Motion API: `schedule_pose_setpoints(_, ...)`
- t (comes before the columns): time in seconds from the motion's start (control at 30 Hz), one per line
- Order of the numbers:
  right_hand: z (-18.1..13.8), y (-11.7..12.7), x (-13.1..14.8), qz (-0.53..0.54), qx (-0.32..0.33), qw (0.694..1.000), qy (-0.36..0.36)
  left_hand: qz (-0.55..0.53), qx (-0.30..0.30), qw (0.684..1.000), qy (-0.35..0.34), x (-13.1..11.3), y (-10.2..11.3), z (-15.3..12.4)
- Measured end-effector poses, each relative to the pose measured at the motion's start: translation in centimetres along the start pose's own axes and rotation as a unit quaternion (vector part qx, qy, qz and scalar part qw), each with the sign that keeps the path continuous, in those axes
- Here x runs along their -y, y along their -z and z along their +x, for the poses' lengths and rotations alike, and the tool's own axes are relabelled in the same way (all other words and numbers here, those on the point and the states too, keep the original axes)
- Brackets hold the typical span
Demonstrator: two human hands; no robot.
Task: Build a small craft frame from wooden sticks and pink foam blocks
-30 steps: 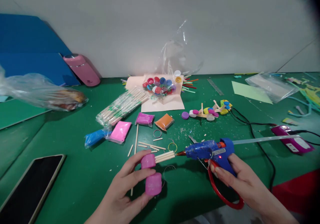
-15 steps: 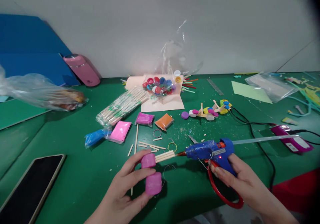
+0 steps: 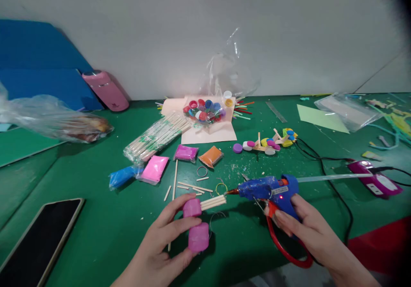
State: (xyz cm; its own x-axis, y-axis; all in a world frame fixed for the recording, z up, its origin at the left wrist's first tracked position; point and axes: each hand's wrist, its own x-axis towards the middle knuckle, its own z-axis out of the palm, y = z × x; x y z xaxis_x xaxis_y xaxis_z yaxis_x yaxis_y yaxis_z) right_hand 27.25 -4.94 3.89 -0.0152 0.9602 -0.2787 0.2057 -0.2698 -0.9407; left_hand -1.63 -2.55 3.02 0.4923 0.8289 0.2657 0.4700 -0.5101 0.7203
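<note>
Two pink cap-like pieces (image 3: 198, 237), one above the other, are pinched between the thumb and fingers of my left hand (image 3: 167, 235). Short wooden sticks (image 3: 213, 202) lie side by side and point right from the upper piece. My right hand (image 3: 305, 227) is wrapped round the handle of a blue hot glue gun (image 3: 260, 188) with a lit red light. Its brown nozzle is at the upper right end of the sticks; I cannot tell if they touch. A clear glue stick (image 3: 330, 177) runs out of the gun's back. A red scissor-like loop (image 3: 285, 252) shows below the gun.
Loose sticks (image 3: 195, 186) and clay packets (image 3: 154, 170) lie beyond my hands. Bottle caps (image 3: 205, 109) in a clear bag and a stick-and-cap model (image 3: 269, 143) sit farther back. A phone (image 3: 41, 240) is at left; a cable (image 3: 337, 205) runs past the gun to a purple power strip (image 3: 374, 178).
The glue gun has shifted slightly left and up, its nozzle now at the upper edge of the stick ends. The pink pieces and sticks have moved slightly right and down.
</note>
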Motion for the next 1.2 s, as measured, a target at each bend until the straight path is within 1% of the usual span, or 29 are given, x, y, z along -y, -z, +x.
schedule_pose_setpoints(0.03,0.1,0.0,0.0,-0.002,-0.005,1.000,0.003,-0.004,0.002,1.000,0.001,0.0,-0.1,0.0)
schedule_pose_setpoints(0.1,0.5,0.2,-0.1,-0.025,-0.039,0.999,0.007,-0.011,0.006,1.000,0.001,0.0,-0.3,-0.1)
schedule_pose_setpoints(0.17,1.0,0.9,-0.4,-0.100,-0.095,0.990,0.013,-0.014,0.006,1.000,0.001,0.1,-0.5,-0.2)
schedule_pose_setpoints(0.2,1.4,1.4,-0.7,-0.155,-0.122,0.980,0.018,-0.014,0.006,1.000,0.000,0.1,-0.6,-0.2)
schedule_pose_setpoints(0.27,2.1,2.7,-1.5,-0.268,-0.183,0.945,0.042,-0.006,0.002,1.000,0.000,0.1,-0.9,-0.1)
schedule_pose_setpoints(0.33,2.9,3.9,-2.7,-0.336,-0.203,0.917,0.071,0.005,-0.003,1.000,0.004,0.0,-1.0,0.2)
schedule_pose_setpoints(0.4,3.4,4.8,-4.0,-0.381,-0.208,0.899,0.058,0.008,-0.010,1.000,0.010,-0.1,-1.2,0.5)
schedule_pose_setpoints(0.53,4.0,5.6,-5.9,-0.394,-0.231,0.889,0.008,-0.005,-0.018,1.000,0.023,-0.2,-1.7,1.1)
schedule_pose_setpoints(0.63,4.1,5.8,-6.0,-0.396,-0.249,0.884,-0.007,-0.011,-0.030,0.999,0.032,-0.3,-2.1,1.5)
schedule_pose_setpoints(0.7,3.8,5.4,-5.4,-0.412,-0.273,0.869,0.021,-0.017,-0.046,0.998,0.034,-0.5,-2.4,1.7)
schedule_pose_setpoints(0.77,3.3,4.2,-4.3,-0.418,-0.311,0.849,0.088,-0.025,-0.055,0.997,0.037,-0.8,-2.5,2.0)
schedule_pose_setpoints(0.8,2.9,3.3,-3.7,-0.399,-0.320,0.850,0.127,-0.028,-0.060,0.997,0.038,-0.9,-2.6,2.2)
schedule_pose_setpoints(0.83,2.4,2.1,-3.1,-0.363,-0.308,0.864,0.165,-0.032,-0.063,0.997,0.041,-1.0,-2.7,2.3)
schedule_pose_setpoints(0.87,2.0,0.7,-2.5,-0.323,-0.258,0.889,0.197,-0.036,-0.066,0.996,0.044,-1.2,-2.8,2.5)
schedule_pose_setpoints(0.9,1.6,-0.8,-2.0,-0.280,-0.199,0.915,0.209,-0.042,-0.070,0.996,0.047,-1.3,-2.9,2.7)
schedule_pose_setpoints(0.93,1.2,-2.4,-1.5,-0.237,-0.124,0.939,0.214,-0.050,-0.074,0.995,0.050,-1.5,-3.0,2.9)
schedule_pose_setpoints(1.0,0.8,-5.1,-0.9,-0.147,-0.036,0.964,0.218,-0.071,-0.082,0.993,0.053,-1.8,-3.2,3.2)
schedule_pose_setpoints(1.03,0.8,-6.2,-0.7,-0.113,-0.006,0.970,0.213,-0.084,-0.085,0.991,0.054,-1.9,-3.2,3.3)
schedule_pose_setpoints(1.1,1.0,-7.7,-0.5,-0.050,0.003,0.976,0.211,-0.111,-0.089,0.988,0.061,-2.0,-3.3,3.4)
schedule_pose_setpoints(1.2,1.4,-8.5,-0.5,0.008,-0.010,0.979,0.202,-0.147,-0.087,0.982,0.075,-2.0,-3.3,3.4)
